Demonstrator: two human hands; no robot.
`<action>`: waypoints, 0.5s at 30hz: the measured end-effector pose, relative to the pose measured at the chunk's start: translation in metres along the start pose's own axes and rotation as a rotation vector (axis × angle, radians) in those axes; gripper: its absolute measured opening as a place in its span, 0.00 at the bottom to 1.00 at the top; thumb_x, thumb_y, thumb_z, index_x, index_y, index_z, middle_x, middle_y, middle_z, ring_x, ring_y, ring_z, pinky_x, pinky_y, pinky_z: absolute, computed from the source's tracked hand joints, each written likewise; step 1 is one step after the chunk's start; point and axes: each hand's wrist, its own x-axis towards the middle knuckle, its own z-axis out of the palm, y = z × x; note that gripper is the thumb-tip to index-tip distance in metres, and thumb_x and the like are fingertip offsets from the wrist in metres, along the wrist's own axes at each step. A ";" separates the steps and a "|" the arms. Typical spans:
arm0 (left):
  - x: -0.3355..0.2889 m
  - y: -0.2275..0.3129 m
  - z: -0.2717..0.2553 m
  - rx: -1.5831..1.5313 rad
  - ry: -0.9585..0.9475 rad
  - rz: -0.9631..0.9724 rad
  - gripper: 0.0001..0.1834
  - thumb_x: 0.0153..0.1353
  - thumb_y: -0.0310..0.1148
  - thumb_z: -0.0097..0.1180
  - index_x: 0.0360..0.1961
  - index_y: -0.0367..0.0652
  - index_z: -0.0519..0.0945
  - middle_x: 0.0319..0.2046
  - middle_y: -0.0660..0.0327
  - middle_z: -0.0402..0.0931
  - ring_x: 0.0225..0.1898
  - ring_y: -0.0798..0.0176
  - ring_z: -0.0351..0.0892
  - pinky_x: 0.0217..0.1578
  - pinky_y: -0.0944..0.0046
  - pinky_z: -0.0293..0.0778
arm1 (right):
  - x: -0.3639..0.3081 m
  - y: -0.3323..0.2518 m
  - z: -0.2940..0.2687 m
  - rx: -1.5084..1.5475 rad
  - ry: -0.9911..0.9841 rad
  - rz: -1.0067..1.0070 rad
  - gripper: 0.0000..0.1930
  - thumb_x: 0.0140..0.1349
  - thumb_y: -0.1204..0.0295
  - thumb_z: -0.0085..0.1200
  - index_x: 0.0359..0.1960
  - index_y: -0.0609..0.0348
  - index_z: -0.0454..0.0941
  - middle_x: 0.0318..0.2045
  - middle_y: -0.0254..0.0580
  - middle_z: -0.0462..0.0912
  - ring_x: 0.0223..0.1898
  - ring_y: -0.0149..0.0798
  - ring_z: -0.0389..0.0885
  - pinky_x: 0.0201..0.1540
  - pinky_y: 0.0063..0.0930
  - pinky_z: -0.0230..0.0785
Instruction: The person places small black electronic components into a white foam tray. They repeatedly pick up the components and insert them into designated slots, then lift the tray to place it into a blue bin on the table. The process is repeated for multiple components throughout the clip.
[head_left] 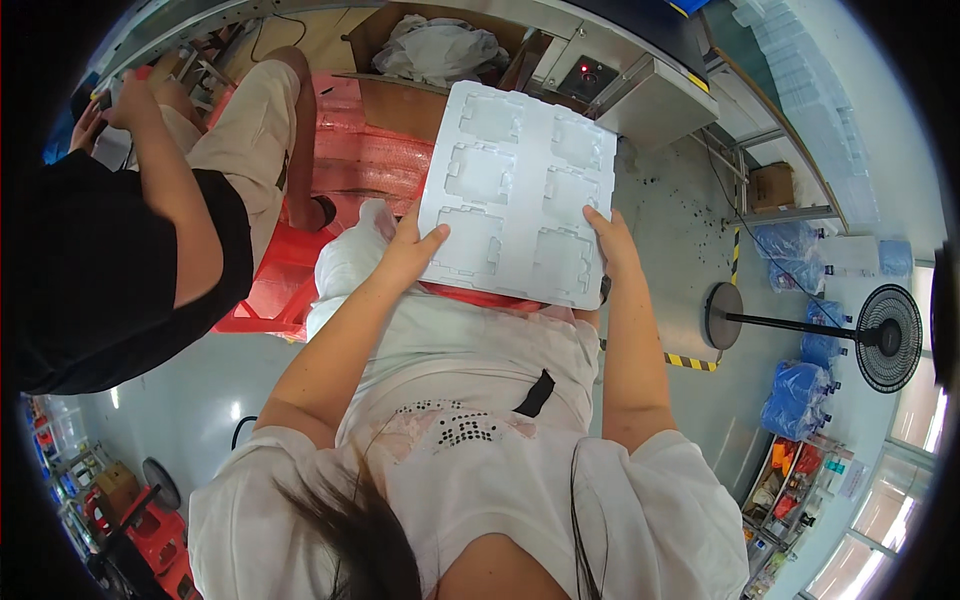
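Note:
A white moulded plastic tray with several square recesses is held tilted above my lap. My left hand grips its left edge near the lower corner, the thumb lying on the upper face. On the opposite edge my right hand pinches it the same way. The fingers of both hands pass behind the tray and are mostly hidden. Its recesses show nothing in them. Red wrapping material lies beyond and to the left of the tray.
An open cardboard box with clear plastic bags stands ahead, beside a metal machine housing. A co-worker in black sits close on my left. To the right are a black standing fan and blue water bottles.

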 end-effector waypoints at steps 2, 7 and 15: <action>-0.002 -0.009 0.001 0.110 0.068 0.021 0.29 0.62 0.35 0.52 0.62 0.35 0.60 0.54 0.52 0.69 0.56 0.59 0.66 0.57 0.63 0.61 | 0.001 0.004 -0.001 -0.026 -0.006 -0.027 0.32 0.59 0.55 0.54 0.56 0.70 0.64 0.47 0.55 0.75 0.47 0.44 0.76 0.48 0.33 0.69; -0.014 0.004 0.008 0.079 0.110 0.000 0.30 0.60 0.30 0.53 0.61 0.31 0.59 0.54 0.46 0.68 0.58 0.54 0.65 0.59 0.60 0.59 | -0.008 0.027 -0.004 -0.147 0.077 -0.032 0.36 0.59 0.47 0.51 0.56 0.71 0.65 0.50 0.57 0.75 0.50 0.44 0.75 0.52 0.32 0.67; -0.016 0.001 -0.002 0.087 0.083 -0.006 0.32 0.59 0.34 0.55 0.60 0.30 0.61 0.55 0.42 0.66 0.58 0.50 0.65 0.59 0.59 0.59 | -0.014 0.050 -0.002 -0.218 0.178 -0.094 0.39 0.60 0.43 0.46 0.58 0.71 0.64 0.51 0.56 0.75 0.51 0.46 0.74 0.53 0.36 0.66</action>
